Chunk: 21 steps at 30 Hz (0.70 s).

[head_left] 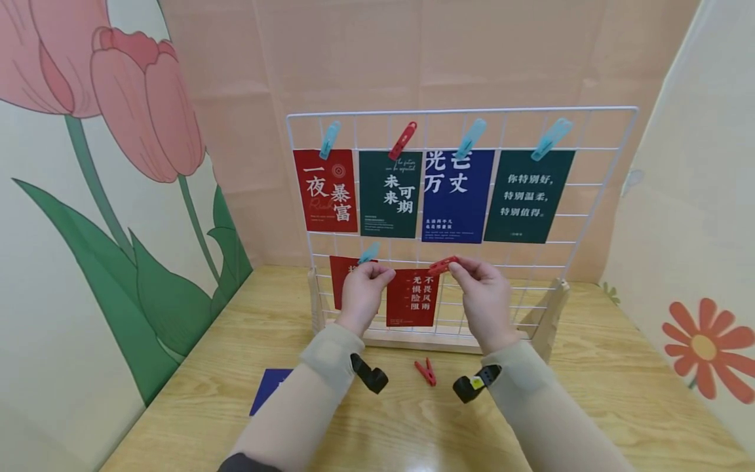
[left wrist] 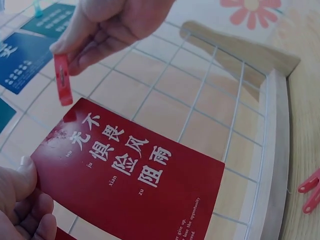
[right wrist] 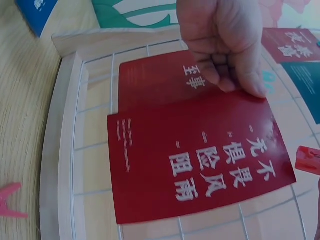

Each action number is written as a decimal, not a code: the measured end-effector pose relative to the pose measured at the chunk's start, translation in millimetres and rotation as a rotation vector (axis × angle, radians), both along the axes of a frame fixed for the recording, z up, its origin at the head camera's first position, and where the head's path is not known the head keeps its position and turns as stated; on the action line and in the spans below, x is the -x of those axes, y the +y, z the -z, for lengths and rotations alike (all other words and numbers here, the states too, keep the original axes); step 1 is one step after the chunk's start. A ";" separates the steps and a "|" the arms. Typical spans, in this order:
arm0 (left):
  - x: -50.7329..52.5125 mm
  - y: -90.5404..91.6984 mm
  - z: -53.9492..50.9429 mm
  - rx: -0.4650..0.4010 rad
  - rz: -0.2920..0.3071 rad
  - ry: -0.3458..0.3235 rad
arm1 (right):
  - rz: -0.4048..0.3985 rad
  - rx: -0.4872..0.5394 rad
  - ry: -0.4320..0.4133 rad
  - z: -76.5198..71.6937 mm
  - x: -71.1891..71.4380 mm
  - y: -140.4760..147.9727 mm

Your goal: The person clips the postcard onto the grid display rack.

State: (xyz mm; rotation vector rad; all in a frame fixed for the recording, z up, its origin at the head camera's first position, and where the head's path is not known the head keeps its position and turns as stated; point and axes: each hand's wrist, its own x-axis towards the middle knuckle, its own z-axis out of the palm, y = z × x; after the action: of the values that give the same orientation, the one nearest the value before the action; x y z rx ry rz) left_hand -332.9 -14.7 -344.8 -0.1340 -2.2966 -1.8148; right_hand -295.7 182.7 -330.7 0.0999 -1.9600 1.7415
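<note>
My left hand point(head_left: 362, 296) pinches a red card point(head_left: 411, 308) with white characters by its upper left corner, in front of a white wire grid. In the right wrist view the card point(right wrist: 200, 160) partly overlaps another red card point(right wrist: 150, 85). My right hand point(head_left: 488, 296) holds a red clothespin point(head_left: 442, 265) between thumb and fingers, by the card's upper right corner. The left wrist view shows this clothespin point(left wrist: 62, 80) just above the card's top edge; whether its jaws touch the card I cannot tell.
The wire grid point(head_left: 601, 185) stands on a wooden base point(head_left: 454, 343). Several cards hang along its top under blue and red clothespins. A blue clothespin point(head_left: 369, 252) sits above the lower left card. On the table lie a red clothespin point(head_left: 426, 372) and a blue card point(head_left: 269, 387).
</note>
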 end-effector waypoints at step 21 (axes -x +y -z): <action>5.8 6.6 -3.5 -0.010 -0.071 0.019 | 0.055 0.090 -0.001 -0.8 20.1 -20.4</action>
State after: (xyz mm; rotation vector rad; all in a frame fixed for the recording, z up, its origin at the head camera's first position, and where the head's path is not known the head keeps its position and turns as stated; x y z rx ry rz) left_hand -338.7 -8.1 -341.3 -0.0671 -2.2492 -1.7826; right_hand -315.8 162.4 -329.9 0.0138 -1.8642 1.7913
